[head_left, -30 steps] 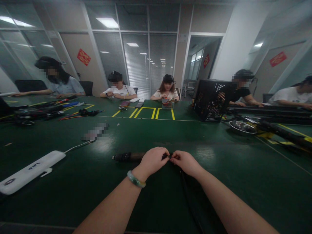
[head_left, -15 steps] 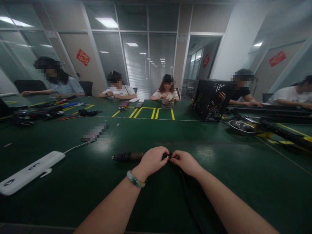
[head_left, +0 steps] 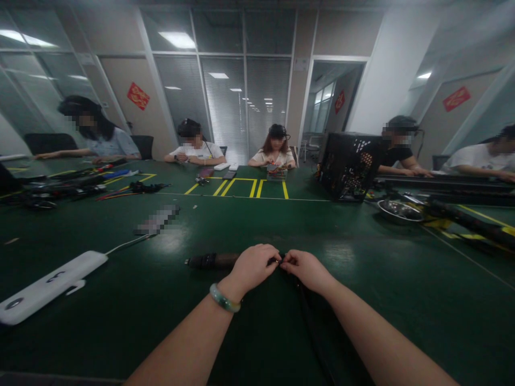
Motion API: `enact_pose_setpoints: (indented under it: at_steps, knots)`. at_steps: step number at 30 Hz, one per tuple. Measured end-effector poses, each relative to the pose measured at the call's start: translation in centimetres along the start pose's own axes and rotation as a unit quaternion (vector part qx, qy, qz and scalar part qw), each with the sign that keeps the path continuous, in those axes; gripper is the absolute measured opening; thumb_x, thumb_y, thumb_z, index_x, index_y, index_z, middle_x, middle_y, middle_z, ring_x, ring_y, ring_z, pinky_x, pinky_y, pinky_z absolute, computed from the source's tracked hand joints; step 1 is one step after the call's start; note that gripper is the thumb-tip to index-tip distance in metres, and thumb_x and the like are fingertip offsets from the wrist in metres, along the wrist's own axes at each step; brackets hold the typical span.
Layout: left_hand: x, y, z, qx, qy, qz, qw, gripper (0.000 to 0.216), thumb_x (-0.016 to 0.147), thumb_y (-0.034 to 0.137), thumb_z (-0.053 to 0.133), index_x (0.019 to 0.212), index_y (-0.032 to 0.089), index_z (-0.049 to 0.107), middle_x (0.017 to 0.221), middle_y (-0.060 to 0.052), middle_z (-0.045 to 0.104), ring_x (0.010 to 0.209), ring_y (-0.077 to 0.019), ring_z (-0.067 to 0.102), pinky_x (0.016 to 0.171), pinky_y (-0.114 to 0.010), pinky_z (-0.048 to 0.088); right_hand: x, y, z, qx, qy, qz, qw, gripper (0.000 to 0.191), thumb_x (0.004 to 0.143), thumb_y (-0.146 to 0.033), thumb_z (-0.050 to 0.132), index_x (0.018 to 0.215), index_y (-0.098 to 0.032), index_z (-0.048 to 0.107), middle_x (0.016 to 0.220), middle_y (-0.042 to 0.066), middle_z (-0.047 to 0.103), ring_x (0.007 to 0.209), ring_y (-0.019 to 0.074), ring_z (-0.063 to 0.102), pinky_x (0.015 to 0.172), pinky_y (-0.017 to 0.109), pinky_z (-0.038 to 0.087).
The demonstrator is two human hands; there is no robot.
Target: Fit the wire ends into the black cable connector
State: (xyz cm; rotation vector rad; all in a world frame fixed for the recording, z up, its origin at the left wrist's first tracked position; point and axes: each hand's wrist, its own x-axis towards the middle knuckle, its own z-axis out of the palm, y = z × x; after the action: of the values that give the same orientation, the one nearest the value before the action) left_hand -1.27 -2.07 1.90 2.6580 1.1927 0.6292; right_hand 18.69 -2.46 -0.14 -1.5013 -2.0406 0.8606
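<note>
A dark electric screwdriver (head_left: 217, 261) lies across the green tabletop, its tip pointing left. My left hand (head_left: 254, 269), with a green bangle at the wrist, is closed over its rear end. Close beside it, my right hand (head_left: 304, 269) pinches the end of a black cable (head_left: 308, 313), which runs down toward the table's near edge. The fingertips of both hands almost meet at the joint between tool and cable. Fingers cover most of this joint, so whether the two parts are connected cannot be seen.
A white power strip (head_left: 54, 287) lies at left, its thin cord reaching a blurred phone-like object (head_left: 156, 220). Bundled cables (head_left: 44, 187) sit behind. At right are a metal bowl (head_left: 400, 210) and a black computer case (head_left: 350, 166). Several people sit around the table.
Both hands stay in nearly the same place. The small brass-coloured glint between the fingertips shows less now, and the fingers have closed slightly nearer together there.
</note>
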Motion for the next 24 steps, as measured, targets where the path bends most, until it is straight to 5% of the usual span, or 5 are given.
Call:
enact_pose_setpoints:
  at_steps: [24]
  knots:
    - [-0.03,-0.13,0.25,-0.015,0.021,-0.008,1.000,0.018,0.085,0.021,0.055,0.101,0.023,0.061,0.103,-0.002,0.064,0.095,-0.0180,0.059,0.087,-0.033,0.046,0.20,0.75,0.31,0.010,0.007,-0.010,1.000,0.011,0.085,-0.031,0.061,0.082,-0.020,0.064,0.071,-0.002,0.063,0.063,0.0127,0.056,0.053,0.021,0.033]
